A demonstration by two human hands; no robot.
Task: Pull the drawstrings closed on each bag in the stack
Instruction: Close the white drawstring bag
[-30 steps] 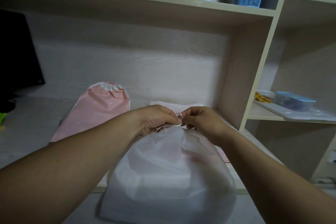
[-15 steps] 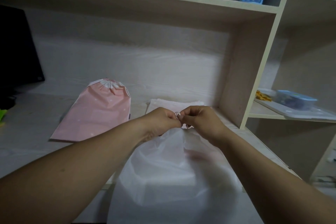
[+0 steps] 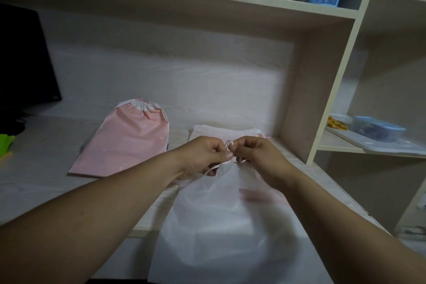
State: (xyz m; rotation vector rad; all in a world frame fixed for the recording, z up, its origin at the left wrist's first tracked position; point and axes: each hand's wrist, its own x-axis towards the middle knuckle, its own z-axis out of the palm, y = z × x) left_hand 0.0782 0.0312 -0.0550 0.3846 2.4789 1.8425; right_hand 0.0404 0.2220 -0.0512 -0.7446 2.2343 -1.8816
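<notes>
Left hand [image 3: 202, 157] and right hand [image 3: 260, 154] pinched the drawstring [image 3: 229, 144] at the neck of the white bag [image 3: 230, 226] — knuckles almost touching. The bag's long axis ran from them toward me over the bench [image 3: 46, 187] edge, so I judged the 2 pulls should go sideways, apart.
</notes>
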